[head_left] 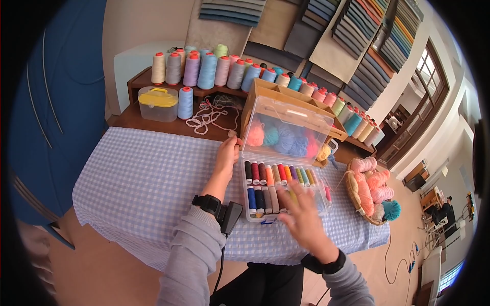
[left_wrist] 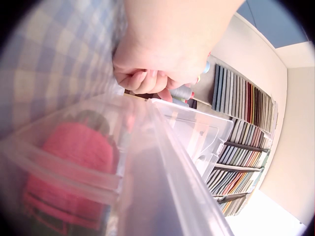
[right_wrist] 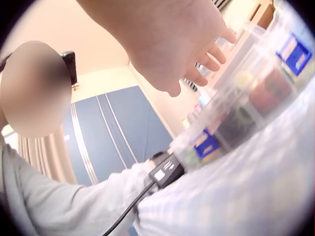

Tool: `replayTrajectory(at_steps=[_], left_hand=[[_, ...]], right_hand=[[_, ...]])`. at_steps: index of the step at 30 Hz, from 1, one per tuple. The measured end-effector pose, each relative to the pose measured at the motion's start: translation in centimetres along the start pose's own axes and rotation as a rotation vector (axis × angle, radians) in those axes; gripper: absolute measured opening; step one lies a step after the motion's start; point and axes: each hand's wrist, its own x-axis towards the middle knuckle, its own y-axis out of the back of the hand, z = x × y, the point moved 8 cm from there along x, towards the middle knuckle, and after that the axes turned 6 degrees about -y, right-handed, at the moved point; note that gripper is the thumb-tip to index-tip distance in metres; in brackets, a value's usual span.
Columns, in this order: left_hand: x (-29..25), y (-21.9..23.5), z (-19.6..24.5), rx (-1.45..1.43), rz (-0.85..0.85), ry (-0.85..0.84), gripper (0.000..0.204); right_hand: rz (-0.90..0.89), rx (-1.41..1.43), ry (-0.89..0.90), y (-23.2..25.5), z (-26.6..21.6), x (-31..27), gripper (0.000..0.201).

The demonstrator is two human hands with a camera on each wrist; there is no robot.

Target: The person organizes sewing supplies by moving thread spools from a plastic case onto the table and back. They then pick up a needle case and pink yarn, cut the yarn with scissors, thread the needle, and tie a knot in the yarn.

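Observation:
A clear plastic case (head_left: 284, 220) stands on the gingham cloth with its lid (head_left: 306, 113) raised. Two rows of small thread spools (head_left: 259, 200) in many colours fill it. My left hand (head_left: 227, 153) is by the case's back left corner, beside the lid. In the left wrist view its fingers (left_wrist: 147, 81) are curled in, and nothing shows between them. Above the front right part of the case, my right hand (head_left: 305, 217) is spread with nothing in it, covering some spools. Blue latches (right_wrist: 206, 143) sit on the case's front in the right wrist view.
To the right is a wicker basket (head_left: 352, 194) of yarn balls. Large thread cones (head_left: 207, 71) line the raised shelf behind. A yellow-lidded box (head_left: 158, 104) and loose braided cord (head_left: 204, 122) are at the back left. A wooden organiser (head_left: 247, 109) stands behind the lid.

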Motion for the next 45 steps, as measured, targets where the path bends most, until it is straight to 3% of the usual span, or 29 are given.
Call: replayTrajectory(at_steps=[4, 5, 9, 11, 12, 15, 24, 31, 37, 40, 42, 45], left_hand=[[0.1, 0.0, -0.2, 0.022, 0.003, -0.006, 0.023], [0.2, 0.0, -0.3, 0.021, -0.003, -0.003, 0.023], [0.2, 0.0, -0.2, 0.013, -0.011, -0.012, 0.023], [0.1, 0.0, -0.1, 0.016, -0.004, 0.003, 0.023], [0.1, -0.1, 0.0, 0.015, -0.008, 0.003, 0.023], [-0.1, -0.1, -0.1, 0.021, -0.009, 0.015, 0.022], [-0.1, -0.2, 0.0, 0.020, -0.024, 0.011, 0.022], [-0.1, -0.1, 0.1, 0.027, -0.019, 0.002, 0.023], [0.0, 0.0, 0.1, 0.018, -0.031, -0.008, 0.022], [0.0, 0.0, 0.1, 0.008, -0.043, -0.013, 0.022], [0.0, -0.1, 0.2, 0.007, -0.045, -0.011, 0.022], [-0.1, 0.0, 0.1, 0.011, -0.034, -0.007, 0.022]], right_hand=[[0.246, -0.084, -0.171, 3.8, 8.4, 0.4, 0.041], [0.236, -0.081, -0.232, 4.3, 10.6, 0.3, 0.035], [0.140, -0.149, -0.338, 3.6, 17.5, -0.9, 0.029], [-0.214, -0.190, -0.590, 0.7, 20.5, -1.7, 0.031], [-0.212, -0.191, -0.593, 0.3, 20.9, -1.9, 0.031], [-0.085, -0.021, -0.386, -1.6, 20.8, -1.8, 0.035], [-0.098, 0.159, -0.458, -2.9, 22.8, -0.4, 0.037], [-0.135, 0.032, -0.479, -4.6, 24.4, 1.2, 0.033], [-0.057, 0.084, -0.386, -4.8, 24.7, 1.8, 0.029], [-0.062, 0.127, -0.479, -3.6, 23.6, 1.8, 0.026], [0.076, 0.011, -0.565, -2.2, 24.5, 1.3, 0.025], [0.148, -0.019, -0.494, -1.0, 24.9, 1.3, 0.027]])
